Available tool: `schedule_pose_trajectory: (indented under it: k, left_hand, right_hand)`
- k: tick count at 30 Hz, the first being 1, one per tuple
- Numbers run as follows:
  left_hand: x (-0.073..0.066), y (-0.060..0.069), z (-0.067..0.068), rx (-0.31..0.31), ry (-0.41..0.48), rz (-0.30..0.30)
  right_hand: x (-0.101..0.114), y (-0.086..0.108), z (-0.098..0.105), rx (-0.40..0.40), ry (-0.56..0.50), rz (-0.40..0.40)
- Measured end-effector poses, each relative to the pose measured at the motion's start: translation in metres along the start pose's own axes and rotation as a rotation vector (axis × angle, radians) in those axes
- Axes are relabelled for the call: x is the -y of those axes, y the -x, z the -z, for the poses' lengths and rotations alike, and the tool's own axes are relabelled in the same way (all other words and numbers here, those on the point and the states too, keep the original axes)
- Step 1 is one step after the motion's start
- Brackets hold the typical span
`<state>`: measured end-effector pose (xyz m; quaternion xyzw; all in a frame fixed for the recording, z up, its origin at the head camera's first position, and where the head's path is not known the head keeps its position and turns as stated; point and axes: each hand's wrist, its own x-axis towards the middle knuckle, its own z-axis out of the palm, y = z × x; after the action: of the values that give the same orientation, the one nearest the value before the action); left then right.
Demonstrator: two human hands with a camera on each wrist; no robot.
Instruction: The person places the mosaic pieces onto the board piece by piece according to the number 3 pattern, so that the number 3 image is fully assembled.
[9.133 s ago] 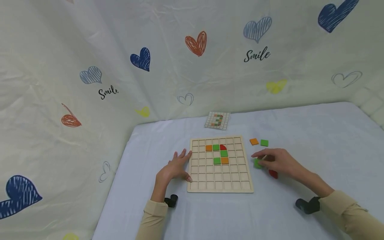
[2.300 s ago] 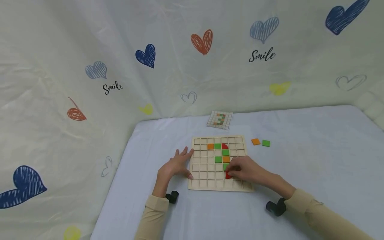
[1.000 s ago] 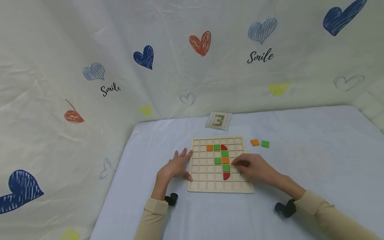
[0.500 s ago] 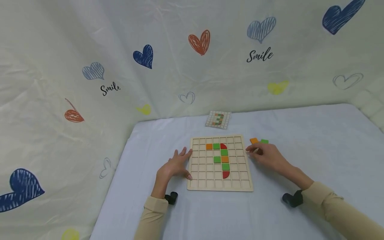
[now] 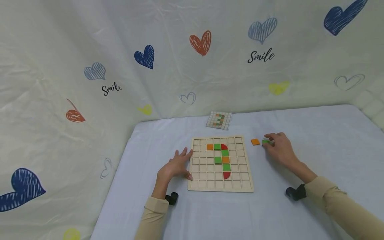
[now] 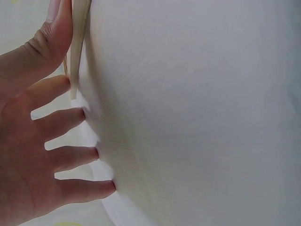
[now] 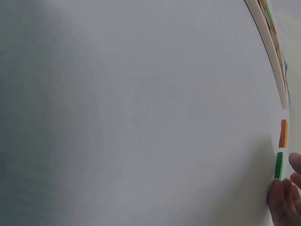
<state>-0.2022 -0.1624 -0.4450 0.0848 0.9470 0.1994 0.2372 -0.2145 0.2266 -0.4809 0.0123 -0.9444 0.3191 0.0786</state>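
Observation:
In the head view a wooden grid board (image 5: 207, 185) lies on the table, with several orange, green and red tiles set in its cells. My left hand (image 5: 175, 165) is spread at the board's left side, thumb and index finger against its edge; the left wrist view shows the other fingertips on the cloth. To the right of the board, my right hand (image 5: 281, 148) has its thumb and fingers around a green square tile (image 5: 265, 142), which lies flat on the table. Beside it is an orange square tile (image 5: 255, 142), untouched.
A patterned card (image 5: 219, 120) with a coloured figure on a grid lies behind the board. White cloth (image 5: 228, 213) covers the table. A curtain printed with hearts (image 5: 200, 43) hangs at the back and left.
The green and red tiles that lay right of the board now sit in its lower cells. My right hand has left the board and moved right to the green tile. The left hand stays put.

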Motion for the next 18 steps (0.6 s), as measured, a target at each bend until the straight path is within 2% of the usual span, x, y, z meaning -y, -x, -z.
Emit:
schedule_pose_trajectory:
  k: [5, 11, 18]
  left_hand:
    - [-0.0001, 0.0000, -0.0010, 0.002, 0.003, 0.001]
    - [-0.0018, 0.0010, -0.0014, 0.009, 0.009, -0.002]
    - [-0.0009, 0.0000, 0.0000, 0.003, -0.010, -0.001]
  right_hand:
    - [-0.0021, -0.0022, 0.0003, 0.023, 0.002, 0.000]
    - [-0.0060, -0.0002, 0.0022, 0.036, -0.047, -0.017]
    - [-0.0072, 0.0012, 0.0044, 0.033, -0.090, 0.012]
